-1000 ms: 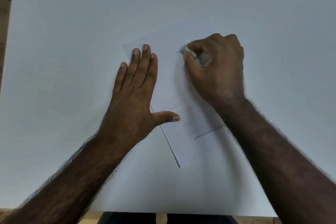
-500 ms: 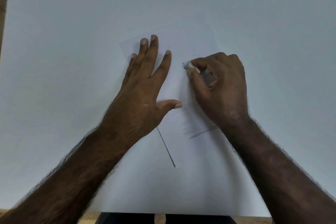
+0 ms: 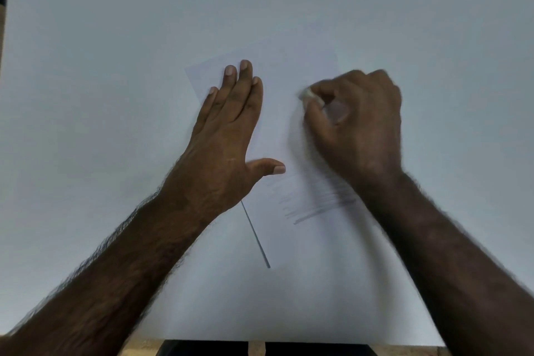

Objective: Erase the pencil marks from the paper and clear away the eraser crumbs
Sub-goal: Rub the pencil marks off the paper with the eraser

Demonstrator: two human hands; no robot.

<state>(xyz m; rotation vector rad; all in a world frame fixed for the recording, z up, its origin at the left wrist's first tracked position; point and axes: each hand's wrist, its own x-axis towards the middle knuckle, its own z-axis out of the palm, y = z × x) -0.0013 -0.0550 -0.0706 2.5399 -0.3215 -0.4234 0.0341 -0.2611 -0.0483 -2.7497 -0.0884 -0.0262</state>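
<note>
Hands over a white paper sheet (image 3: 271, 89) on a white surface (image 3: 115, 37): left hand (image 3: 228, 136) flat with fingers released, right hand (image 3: 358, 124) pinching a small pale eraser (image 3: 310, 95) above remaining grey pencil marks (image 3: 315, 205); hard rubbing could crumple the sheet.

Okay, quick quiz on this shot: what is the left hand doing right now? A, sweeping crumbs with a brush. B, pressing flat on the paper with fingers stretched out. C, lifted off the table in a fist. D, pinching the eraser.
B: the left hand lies palm-down with its fingers extended on the paper, while the right hand is the one pinching the eraser.
</note>
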